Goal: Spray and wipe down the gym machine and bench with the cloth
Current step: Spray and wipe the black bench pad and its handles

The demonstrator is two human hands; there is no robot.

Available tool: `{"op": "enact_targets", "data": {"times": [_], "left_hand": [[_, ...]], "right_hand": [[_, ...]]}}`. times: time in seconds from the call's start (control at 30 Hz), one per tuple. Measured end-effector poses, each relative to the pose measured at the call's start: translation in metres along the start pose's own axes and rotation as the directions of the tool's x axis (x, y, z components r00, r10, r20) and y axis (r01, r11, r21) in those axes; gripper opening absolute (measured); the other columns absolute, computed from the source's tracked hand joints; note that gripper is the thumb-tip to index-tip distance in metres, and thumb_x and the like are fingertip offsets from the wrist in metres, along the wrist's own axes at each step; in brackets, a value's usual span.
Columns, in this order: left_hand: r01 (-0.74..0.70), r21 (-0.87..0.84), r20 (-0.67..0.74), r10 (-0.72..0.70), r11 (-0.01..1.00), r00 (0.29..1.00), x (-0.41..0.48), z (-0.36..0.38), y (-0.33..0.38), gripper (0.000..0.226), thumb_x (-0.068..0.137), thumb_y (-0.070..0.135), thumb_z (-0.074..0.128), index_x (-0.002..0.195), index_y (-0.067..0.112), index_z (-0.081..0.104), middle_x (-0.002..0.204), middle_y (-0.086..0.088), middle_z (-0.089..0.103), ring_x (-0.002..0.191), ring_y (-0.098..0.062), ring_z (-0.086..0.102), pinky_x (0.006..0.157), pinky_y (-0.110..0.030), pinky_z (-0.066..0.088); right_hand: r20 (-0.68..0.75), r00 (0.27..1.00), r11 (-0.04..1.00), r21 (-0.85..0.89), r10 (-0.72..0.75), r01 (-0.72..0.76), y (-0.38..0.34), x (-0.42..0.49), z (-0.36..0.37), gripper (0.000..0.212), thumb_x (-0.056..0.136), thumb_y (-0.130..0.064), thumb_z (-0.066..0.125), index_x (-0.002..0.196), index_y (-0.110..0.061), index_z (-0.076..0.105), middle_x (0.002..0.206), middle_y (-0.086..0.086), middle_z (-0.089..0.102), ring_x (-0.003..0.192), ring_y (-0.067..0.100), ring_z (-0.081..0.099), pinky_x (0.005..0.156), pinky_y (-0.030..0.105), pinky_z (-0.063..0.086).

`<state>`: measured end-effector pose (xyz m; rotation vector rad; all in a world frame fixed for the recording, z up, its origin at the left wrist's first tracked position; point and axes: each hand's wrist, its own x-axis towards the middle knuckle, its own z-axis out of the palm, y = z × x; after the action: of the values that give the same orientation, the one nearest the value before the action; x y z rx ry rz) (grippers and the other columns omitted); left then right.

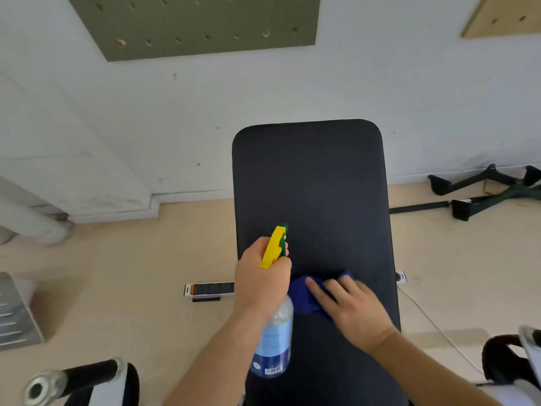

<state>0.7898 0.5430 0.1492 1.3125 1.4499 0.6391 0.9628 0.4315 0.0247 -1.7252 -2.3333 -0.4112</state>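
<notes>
Left hand (261, 284): a clear plastic spray bottle (273, 341) with yellow-and-green trigger head was gripped above the bench's left edge.
Right hand (352, 307): flat, fingers straight, a crumpled blue cloth (306, 294) was pressed onto the black padded bench (310, 183).

Both bare forearms come in from the bottom edge, pretty close together. The left hand (262, 278) is curled tight around the neck of the spray bottle (275, 342), knuckles up. The right hand (352, 310) is flat, palm down, with its fingers straight and pressing on the cloth (303, 298). It's a bit blurry.
</notes>
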Motion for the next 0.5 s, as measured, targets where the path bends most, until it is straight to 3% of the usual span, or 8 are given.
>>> {"op": "enact_targets", "data": {"times": [0.13, 0.23, 0.33, 0.4, 0.5], "left_hand": [[0.024, 0.02, -0.052, -0.023, 1.0, 0.998, -0.001, 0.002, -0.011, 0.019, 0.069, 0.025, 0.056, 0.081, 0.021, 0.069, 0.068, -0.01, 0.065, 0.064, -0.032, 0.057, 0.069, -0.054, 0.056], [0.073, -0.008, -0.056, -0.074, 0.997, 0.996, -0.005, 0.009, -0.013, 0.021, 0.072, 0.026, 0.06, 0.086, 0.017, 0.072, 0.083, -0.013, 0.073, 0.068, -0.03, 0.06, 0.075, -0.054, 0.058], [0.112, -0.097, -0.079, -0.119, 0.989, 0.99, -0.008, 0.01, -0.011, 0.038, 0.062, 0.027, 0.056, 0.09, 0.008, 0.072, 0.092, -0.021, 0.074, 0.063, -0.023, 0.056, 0.069, -0.042, 0.057], [0.133, -0.133, -0.1, -0.147, 0.982, 0.984, -0.009, 0.006, -0.013, 0.044, 0.057, 0.025, 0.054, 0.091, 0.003, 0.072, 0.093, -0.023, 0.074, 0.062, -0.022, 0.056, 0.064, -0.037, 0.05], [0.138, -0.044, -0.121, -0.143, 0.989, 0.982, -0.014, -0.006, -0.025, 0.036, 0.057, 0.024, 0.054, 0.081, 0.005, 0.071, 0.084, -0.021, 0.074, 0.061, -0.026, 0.055, 0.064, -0.042, 0.051]], "right_hand": [[-0.102, 0.995, 0.996, -0.081, 0.011, -0.02, 0.053, 0.079, -0.009, 0.048, 0.091, -0.028, 0.058, 0.137, -0.018, 0.058, 0.097, 0.005, 0.06, 0.077, 0.029, 0.055, 0.047, 0.034, 0.046], [-0.168, 0.958, 0.965, -0.082, 0.233, -0.25, 0.088, 0.148, -0.02, 0.047, 0.092, -0.034, 0.059, 0.136, -0.019, 0.059, 0.105, 0.01, 0.06, 0.086, 0.033, 0.057, 0.046, 0.034, 0.044], [-0.175, 0.898, 0.912, 0.0, 0.403, -0.41, 0.094, 0.175, -0.023, 0.045, 0.095, -0.035, 0.059, 0.137, -0.018, 0.057, 0.11, 0.013, 0.057, 0.089, 0.035, 0.055, 0.047, 0.035, 0.041], [-0.184, 0.899, 0.917, 0.036, 0.397, -0.397, 0.075, 0.152, -0.017, 0.044, 0.096, -0.035, 0.06, 0.136, -0.016, 0.058, 0.107, 0.012, 0.057, 0.085, 0.033, 0.055, 0.046, 0.035, 0.044], [-0.169, 0.942, 0.957, 0.039, 0.289, -0.287, 0.043, 0.094, -0.007, 0.046, 0.091, -0.032, 0.069, 0.133, -0.014, 0.062, 0.101, 0.011, 0.06, 0.078, 0.031, 0.055, 0.044, 0.035, 0.045]]}}
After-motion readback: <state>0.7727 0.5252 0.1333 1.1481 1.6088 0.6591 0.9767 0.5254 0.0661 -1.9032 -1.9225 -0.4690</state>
